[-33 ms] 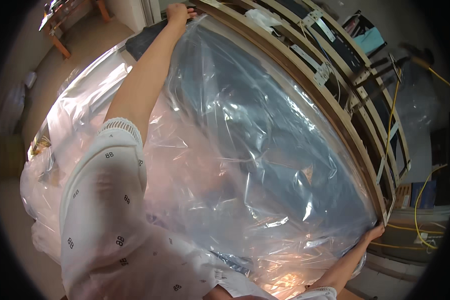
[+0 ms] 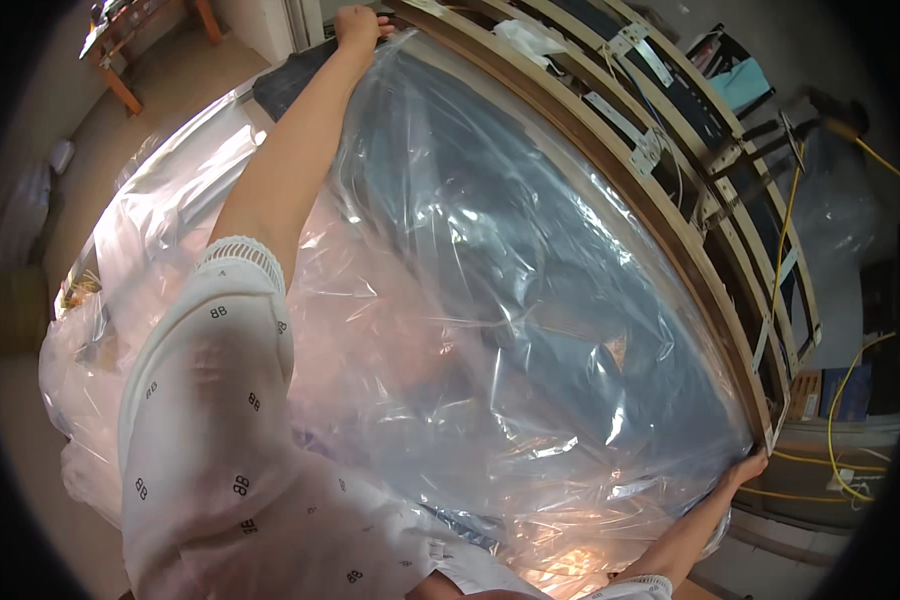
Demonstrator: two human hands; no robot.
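A large dark mattress wrapped in clear crinkled plastic [image 2: 530, 300] fills the middle of the view, standing on edge against a wooden slatted bed frame [image 2: 670, 200]. My left hand [image 2: 358, 25] reaches far up and grips the top corner of the wrapped mattress. My right hand [image 2: 745, 468] holds the opposite lower corner, near the end of the frame's rail. My white patterned sleeve [image 2: 210, 400] covers the left upper arm.
Loose clear plastic sheeting [image 2: 140, 260] bunches on the floor at the left. A wooden table [image 2: 130, 40] stands at the top left. Yellow cables [image 2: 840, 420] and a dark rack [image 2: 760, 120] lie behind the frame at the right.
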